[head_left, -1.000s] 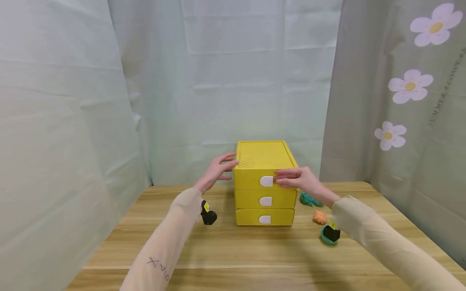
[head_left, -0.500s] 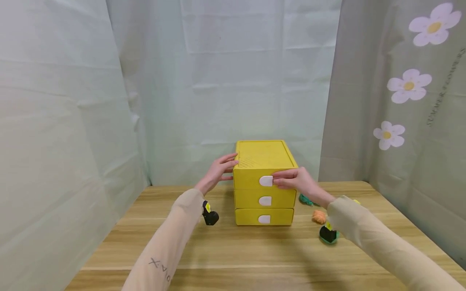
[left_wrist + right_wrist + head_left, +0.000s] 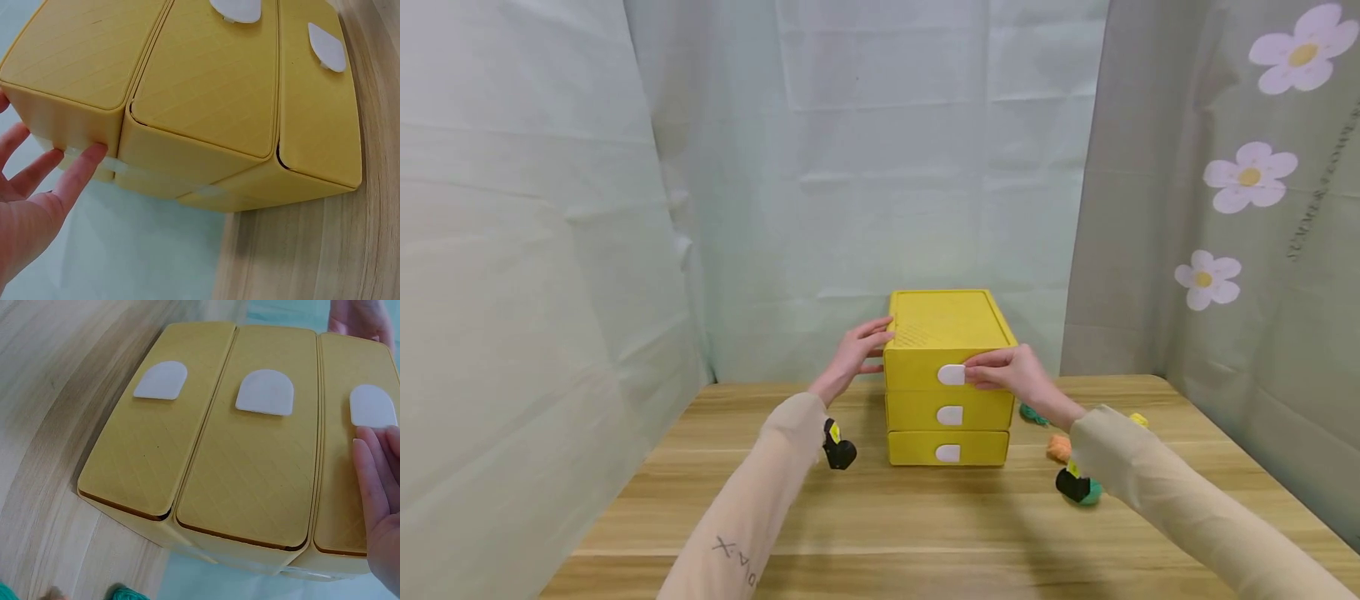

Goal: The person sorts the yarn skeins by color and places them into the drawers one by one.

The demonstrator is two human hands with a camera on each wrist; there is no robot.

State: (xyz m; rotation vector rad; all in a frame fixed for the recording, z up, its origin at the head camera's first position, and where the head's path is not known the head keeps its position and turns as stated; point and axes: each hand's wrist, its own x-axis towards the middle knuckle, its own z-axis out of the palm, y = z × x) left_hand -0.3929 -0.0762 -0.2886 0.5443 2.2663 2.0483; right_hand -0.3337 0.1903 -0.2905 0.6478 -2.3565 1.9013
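A yellow cabinet [image 3: 951, 321] of three stacked drawers stands on the wooden table, all its drawer fronts closed. My left hand [image 3: 852, 357] lies against its upper left side, fingers spread and fairly straight. In the left wrist view, fingertips [image 3: 95, 150] touch the side wall beside the top drawer. At the top drawer front [image 3: 910, 368], my right hand [image 3: 1021, 377] pinches the free edge of the white tab handle [image 3: 373, 406]. The right wrist view shows those fingers reaching the tab's edge. Two more white tabs mark the middle drawer [image 3: 265, 392] and the bottom drawer [image 3: 162, 380].
Right of the cabinet lie a teal yarn bundle [image 3: 1032, 414], an orange yarn bundle [image 3: 1059, 448] and a green round thing [image 3: 1092, 493], partly behind the right wrist camera [image 3: 1072, 483]. Something yellow [image 3: 1138, 419] shows past the right sleeve. A pale curtain [image 3: 925, 167] hangs behind the table.
My right hand has moved slightly left, from beside the top drawer's tab to gripping its edge. My left hand has come in closer against the cabinet's side. The drawers have stayed closed.
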